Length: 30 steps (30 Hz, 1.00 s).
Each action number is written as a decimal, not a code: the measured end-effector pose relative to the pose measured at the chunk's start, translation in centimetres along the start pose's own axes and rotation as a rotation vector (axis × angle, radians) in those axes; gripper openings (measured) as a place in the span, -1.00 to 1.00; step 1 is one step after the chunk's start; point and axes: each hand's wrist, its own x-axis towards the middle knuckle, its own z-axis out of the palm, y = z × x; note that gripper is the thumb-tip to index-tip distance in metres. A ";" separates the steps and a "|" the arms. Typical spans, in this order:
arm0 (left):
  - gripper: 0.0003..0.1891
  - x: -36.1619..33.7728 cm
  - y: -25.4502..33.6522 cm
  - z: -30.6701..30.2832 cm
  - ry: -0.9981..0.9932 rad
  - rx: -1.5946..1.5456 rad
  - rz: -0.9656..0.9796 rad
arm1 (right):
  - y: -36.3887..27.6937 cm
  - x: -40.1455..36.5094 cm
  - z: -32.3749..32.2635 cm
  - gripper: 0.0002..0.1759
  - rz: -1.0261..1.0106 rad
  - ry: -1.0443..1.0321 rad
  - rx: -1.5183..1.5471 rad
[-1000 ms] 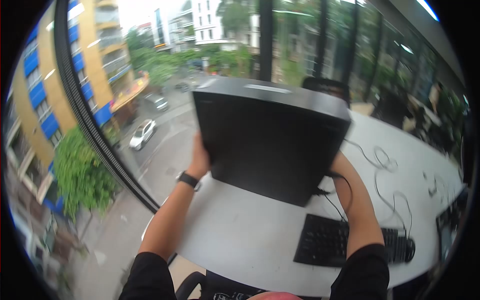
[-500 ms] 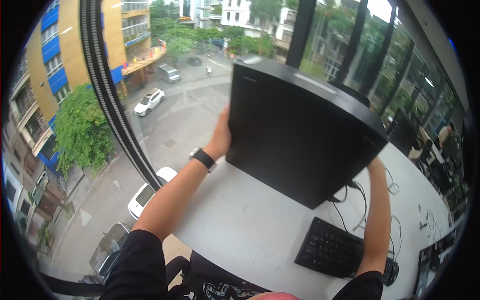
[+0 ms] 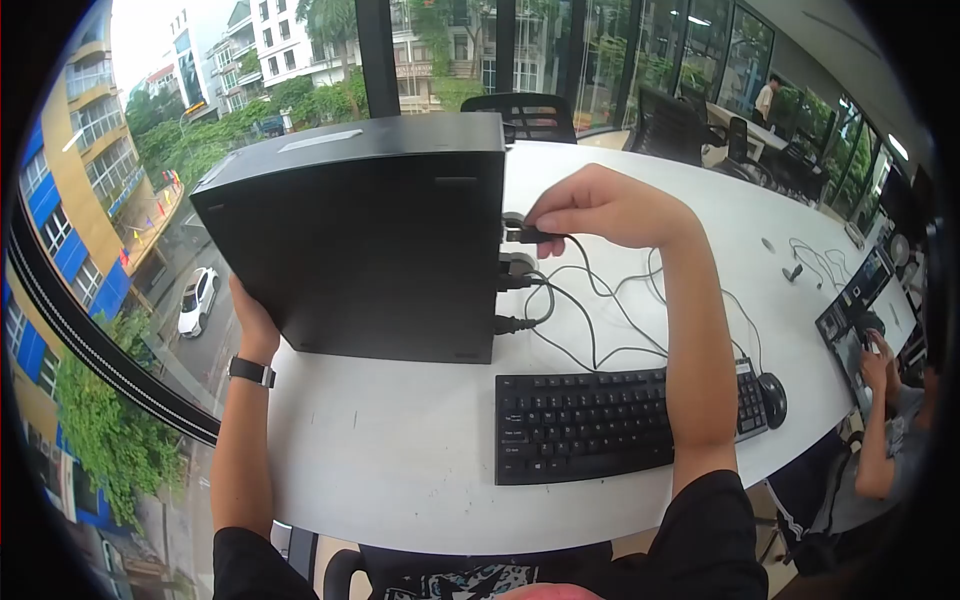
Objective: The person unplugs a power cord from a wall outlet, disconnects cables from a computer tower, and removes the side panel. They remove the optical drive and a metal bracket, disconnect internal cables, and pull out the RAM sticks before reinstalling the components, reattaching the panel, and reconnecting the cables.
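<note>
A black desktop computer case (image 3: 370, 260) stands on the white desk, its broad side facing me and its ports toward the right. My left hand (image 3: 254, 322) grips the case's left edge, its fingertips hidden behind it; a watch is on that wrist. At the case's right edge, my right hand (image 3: 600, 212) pinches a black cable plug (image 3: 530, 236), which looks like a USB plug. Whether its tip touches the port cannot be made out. Lower on the same edge, a power plug (image 3: 514, 324) and another black connector (image 3: 514, 281) sit at the case.
A black keyboard (image 3: 580, 425) and mouse (image 3: 771, 400) lie in front, with loose cables (image 3: 625, 300) behind them. Window glass runs along the left. A seated person (image 3: 885, 400) handles equipment at right; an office chair (image 3: 520, 115) stands behind the desk.
The view has swung right. The case, tilted before, now stands more upright with its right edge in view. My right hand has moved from the case's lower right side to the cable plug.
</note>
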 end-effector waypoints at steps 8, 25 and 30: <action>-0.41 0.5 -0.1 -0.3 -0.004 -0.004 0.047 | 0.7 0.5 0.3 -0.70 0.040 -0.086 -0.245; -0.41 0.0 0.6 0.4 0.069 -0.079 -0.023 | 1.8 1.4 1.4 -0.70 0.087 -0.069 -0.053; -0.43 0.1 0.5 0.4 0.064 -0.073 0.002 | 2.5 2.0 1.8 -0.75 0.075 -0.110 -0.031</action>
